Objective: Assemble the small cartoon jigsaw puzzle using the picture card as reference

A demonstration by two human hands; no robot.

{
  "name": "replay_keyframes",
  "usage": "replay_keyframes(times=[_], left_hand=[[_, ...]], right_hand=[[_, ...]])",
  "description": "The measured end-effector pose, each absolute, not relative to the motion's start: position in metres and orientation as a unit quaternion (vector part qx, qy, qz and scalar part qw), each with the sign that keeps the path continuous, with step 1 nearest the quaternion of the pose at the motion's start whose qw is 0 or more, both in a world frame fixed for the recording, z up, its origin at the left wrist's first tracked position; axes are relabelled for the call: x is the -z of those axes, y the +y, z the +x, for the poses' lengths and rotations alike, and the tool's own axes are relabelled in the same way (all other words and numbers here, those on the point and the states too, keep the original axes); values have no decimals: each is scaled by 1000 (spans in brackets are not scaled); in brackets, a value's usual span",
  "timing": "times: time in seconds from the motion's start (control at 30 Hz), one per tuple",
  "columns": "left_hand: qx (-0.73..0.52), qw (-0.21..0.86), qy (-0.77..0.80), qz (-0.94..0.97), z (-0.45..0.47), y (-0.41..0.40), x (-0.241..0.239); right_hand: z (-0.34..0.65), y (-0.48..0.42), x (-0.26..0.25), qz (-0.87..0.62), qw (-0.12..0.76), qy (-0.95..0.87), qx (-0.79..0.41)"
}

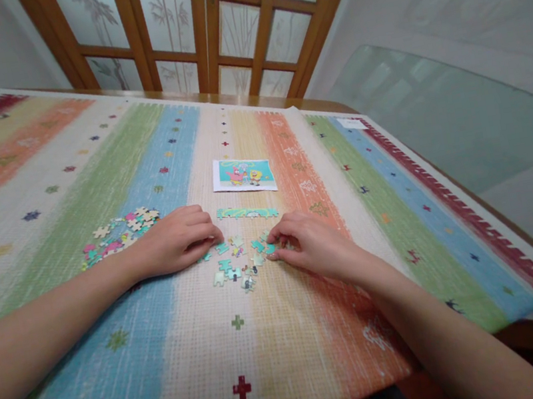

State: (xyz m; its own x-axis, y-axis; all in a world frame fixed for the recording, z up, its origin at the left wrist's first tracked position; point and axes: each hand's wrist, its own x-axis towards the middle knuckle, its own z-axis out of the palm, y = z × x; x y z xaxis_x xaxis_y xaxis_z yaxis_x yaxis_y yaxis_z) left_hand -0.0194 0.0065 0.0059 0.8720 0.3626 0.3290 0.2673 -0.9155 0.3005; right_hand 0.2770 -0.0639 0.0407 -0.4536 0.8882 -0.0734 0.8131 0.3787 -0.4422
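Observation:
My left hand [179, 240] rests on the cloth with its fingers curled together at the left side of a small group of loose jigsaw puzzle pieces [225, 265]. Whatever its fingertips hold, if anything, is hidden. At the group's right side, my right hand [314, 242] has thumb and fingers closed around a teal puzzle piece [269, 249]. Just beyond both hands lies a joined strip of puzzle pieces [247, 213], teal with yellow-green markings. Behind the strip is a picture card [245, 174] with a pink and a yellow cartoon figure on teal.
A heap of mixed puzzle pieces [115, 237] lies left of my left forearm, partly behind it. The striped tablecloth [192, 366] covers the table. A white paper [351, 123] is near the far right edge. Wooden doors with glass panes [167, 19] stand beyond the table.

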Motion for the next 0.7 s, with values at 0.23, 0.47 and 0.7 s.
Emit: replay_keyframes(times=[0.23,0.47,0.7], left_hand=[[-202,129,164,957,-19,7,-5],[-195,129,166,958,-19,6,-5],[-227,146,181,946,-19,6,-10]], right_hand=[[280,-63,-43,-528,73,-823,-196],[287,-61,-49,-535,78,-819,-193],[290,-56,-46,-535,91,-820,-180]])
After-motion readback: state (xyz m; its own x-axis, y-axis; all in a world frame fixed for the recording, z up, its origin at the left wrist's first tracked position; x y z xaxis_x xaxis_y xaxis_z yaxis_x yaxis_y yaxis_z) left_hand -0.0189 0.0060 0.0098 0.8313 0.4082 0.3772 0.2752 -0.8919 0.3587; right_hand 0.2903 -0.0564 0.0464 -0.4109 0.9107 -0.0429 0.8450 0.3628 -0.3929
